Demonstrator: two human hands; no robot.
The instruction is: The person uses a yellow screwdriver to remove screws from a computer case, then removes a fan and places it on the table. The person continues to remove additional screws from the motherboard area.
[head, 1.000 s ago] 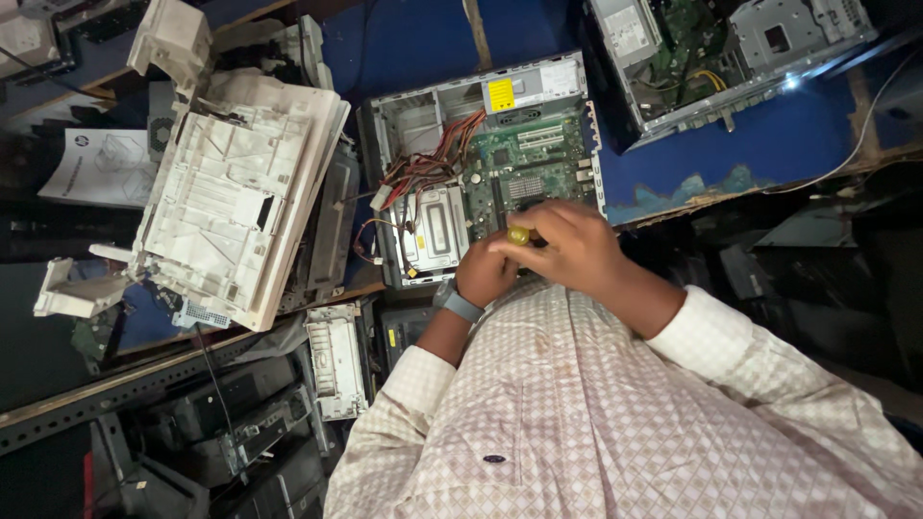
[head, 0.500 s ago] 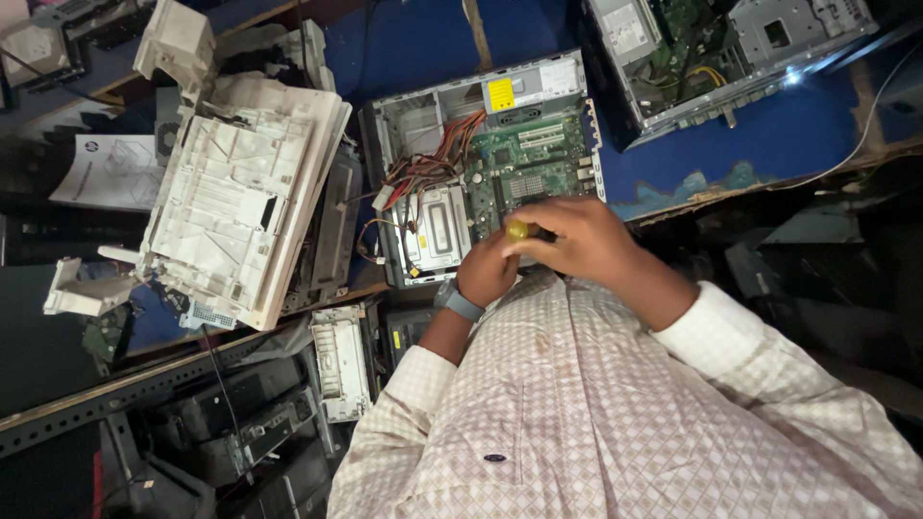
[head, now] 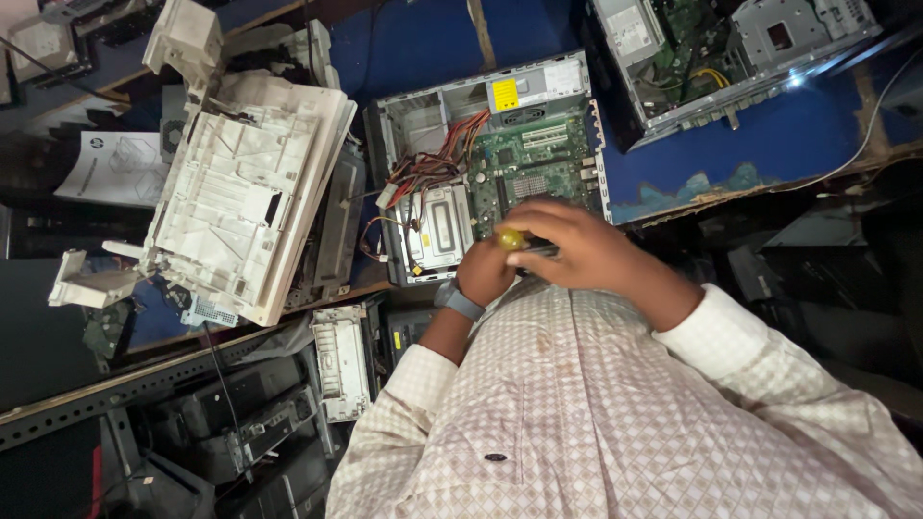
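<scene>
A cluttered blue workbench (head: 769,144) is carrying opened machines. Nearest, the left hand (head: 484,274) is curling shut beside the right hand (head: 577,252), whose fingers are wrapping a yellow-handled screwdriver (head: 511,239) over the open computer case (head: 486,173). Farther left, a white printer shell (head: 240,207) is lying.

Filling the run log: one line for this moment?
left hand and right hand: gripping yellow-handled screwdriver | over: open computer case | beside: white printer shell

My left hand (head: 484,272) and right hand (head: 577,252) meet in front of me, fingers curled, both sleeves buttoned at the wrists.
</scene>
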